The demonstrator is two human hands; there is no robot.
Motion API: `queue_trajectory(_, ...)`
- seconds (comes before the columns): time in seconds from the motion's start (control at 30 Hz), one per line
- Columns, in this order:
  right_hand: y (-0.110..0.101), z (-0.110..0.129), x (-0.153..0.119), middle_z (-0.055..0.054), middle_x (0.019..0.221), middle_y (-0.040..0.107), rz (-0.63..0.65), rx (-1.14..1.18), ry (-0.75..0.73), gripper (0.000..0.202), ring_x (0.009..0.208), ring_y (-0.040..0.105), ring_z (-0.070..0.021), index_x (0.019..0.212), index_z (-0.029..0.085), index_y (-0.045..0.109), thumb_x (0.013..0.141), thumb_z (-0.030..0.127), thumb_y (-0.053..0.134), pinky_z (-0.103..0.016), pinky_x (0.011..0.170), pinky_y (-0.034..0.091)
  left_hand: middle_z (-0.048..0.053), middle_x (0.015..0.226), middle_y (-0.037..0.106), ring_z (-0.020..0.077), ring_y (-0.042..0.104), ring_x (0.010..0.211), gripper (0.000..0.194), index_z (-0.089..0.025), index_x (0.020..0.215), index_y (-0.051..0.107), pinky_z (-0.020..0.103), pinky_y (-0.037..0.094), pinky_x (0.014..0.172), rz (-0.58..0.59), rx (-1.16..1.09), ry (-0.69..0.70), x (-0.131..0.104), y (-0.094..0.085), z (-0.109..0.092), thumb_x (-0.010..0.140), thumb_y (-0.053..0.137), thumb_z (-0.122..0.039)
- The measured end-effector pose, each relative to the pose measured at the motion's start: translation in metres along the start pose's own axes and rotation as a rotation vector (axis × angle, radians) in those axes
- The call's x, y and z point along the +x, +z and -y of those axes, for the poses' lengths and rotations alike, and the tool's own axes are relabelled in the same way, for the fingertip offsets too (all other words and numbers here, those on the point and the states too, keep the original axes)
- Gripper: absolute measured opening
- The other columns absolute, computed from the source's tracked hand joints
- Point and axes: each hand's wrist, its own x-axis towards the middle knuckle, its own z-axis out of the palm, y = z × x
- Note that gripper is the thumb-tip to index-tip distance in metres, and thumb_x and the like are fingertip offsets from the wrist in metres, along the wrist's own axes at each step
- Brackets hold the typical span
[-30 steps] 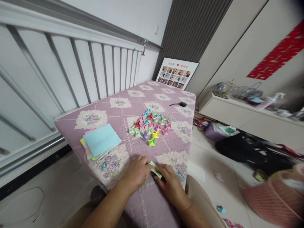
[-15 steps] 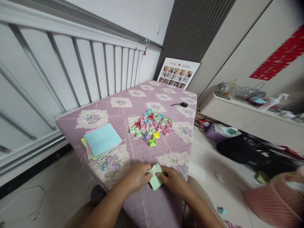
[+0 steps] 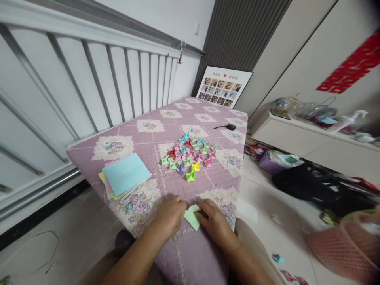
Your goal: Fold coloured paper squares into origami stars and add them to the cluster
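Note:
A small pale green paper (image 3: 192, 220), partly folded, is between my two hands just above the near part of the purple quilted cover (image 3: 178, 257). My left hand (image 3: 170, 213) is closed at the paper's left corner, its fingertips turned inward. On the other side, my right hand (image 3: 216, 221) pinches the paper's right edge, thumb on top. Beyond my hands stand several small folded paper shapes (image 3: 191, 154) in rows, coloured green, pink, blue, red, yellow and purple. A stack of coloured paper sheets (image 3: 127, 174), light blue on top, lies to the left.
A dark object with a thin tail (image 3: 230, 127) lies near the cover's right edge. A white radiator (image 3: 118, 79) runs along the left. A photo board (image 3: 225, 87) leans at the back. On the right are a low cabinet (image 3: 311, 142) and a pink basket (image 3: 338, 245) on the floor.
The green paper has turned, its lower corner swinging to the right. My left hand has curled in and rolled over at its corner; my right hand now covers more of the right side.

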Motion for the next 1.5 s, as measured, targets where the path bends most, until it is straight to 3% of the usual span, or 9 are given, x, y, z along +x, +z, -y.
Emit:
queue_trajectory(0.33,0.001,-0.007,-0.015,-0.004,0.085,0.06,-0.047,-0.09,-0.173,0.016,0.082,0.056,-0.0193,0.086,0.022,0.061,0.086,0.011,0.049,-0.033,0.073,0.049,0.003,0.095,0.056,0.0204,0.05,0.091,0.023,-0.027,0.099,0.063,0.03,0.038,0.075,0.039,0.035,0.206,-0.001,0.003,0.002,0.088,0.047,-0.014)
queue_trajectory(0.6,-0.004,-0.006,-0.029,-0.006,0.103,0.064,-0.041,-0.218,-0.274,0.034,0.094,0.059,-0.0201,0.111,0.024,0.064,0.087,0.01,0.045,-0.034,0.083,0.051,0.004,0.092,0.055,0.0206,0.049,0.089,0.022,-0.026,0.103,0.065,0.03,0.037,0.075,0.036,0.132,0.231,-0.007,0.002,-0.002,0.092,0.047,-0.019)
queue_trajectory(0.7,-0.005,-0.005,-0.032,-0.007,0.107,0.064,-0.039,-0.268,-0.279,0.035,0.097,0.059,-0.0205,0.114,0.024,0.063,0.088,0.01,0.044,-0.036,0.085,0.051,0.004,0.094,0.054,0.0209,0.049,0.091,0.027,-0.029,0.114,0.06,0.031,0.037,0.076,0.017,0.156,0.242,-0.013,-0.002,-0.007,0.093,0.047,-0.018)
queue_trajectory(0.8,-0.004,-0.004,-0.034,-0.008,0.109,0.063,-0.014,-0.319,-0.277,0.035,0.1,0.058,-0.0211,0.116,0.023,0.062,0.089,0.009,0.044,-0.038,0.087,0.051,0.003,0.095,0.052,0.0223,0.047,0.092,0.025,-0.031,0.112,0.061,0.032,0.038,0.077,0.019,0.191,0.246,-0.017,-0.005,-0.009,0.094,0.048,-0.021)
queue_trajectory(1.03,-0.005,0.0,-0.037,-0.008,0.113,0.063,0.028,-0.351,-0.239,0.037,0.104,0.057,-0.0213,0.119,0.023,0.06,0.087,0.008,0.049,-0.037,0.09,0.05,0.004,0.1,0.051,0.0246,0.045,0.097,0.022,-0.032,0.112,0.063,0.036,0.038,0.081,0.025,0.198,0.254,-0.026,-0.007,-0.014,0.095,0.049,-0.028)
queue_trajectory(1.17,-0.007,0.007,-0.032,-0.007,0.106,0.064,0.058,-0.353,-0.186,0.033,0.098,0.058,-0.022,0.111,0.022,0.064,0.085,0.007,0.051,-0.038,0.087,0.049,0.005,0.102,0.051,0.0246,0.046,0.097,0.023,-0.031,0.112,0.063,0.036,0.04,0.08,0.044,0.198,0.231,-0.03,-0.005,-0.018,0.093,0.051,-0.027)
queue_trajectory(1.37,-0.004,0.016,-0.014,-0.007,0.094,0.064,0.031,-0.264,0.019,0.015,0.089,0.058,-0.0219,0.095,0.021,0.067,0.087,0.018,0.054,-0.036,0.081,0.046,0.006,0.104,0.052,0.0283,0.047,0.099,0.023,-0.032,0.112,0.062,0.04,0.041,0.079,0.071,0.201,0.193,-0.032,-0.004,-0.022,0.092,0.051,-0.027)
queue_trajectory(1.5,-0.007,0.018,0.002,-0.005,0.091,0.062,0.111,-0.201,0.115,0.011,0.088,0.056,-0.0207,0.088,0.021,0.065,0.081,0.016,0.058,-0.031,0.078,0.043,0.008,0.108,0.053,0.0299,0.047,0.102,0.026,-0.033,0.115,0.062,0.043,0.042,0.081,0.091,0.182,0.188,-0.034,-0.008,-0.023,0.092,0.051,-0.029)
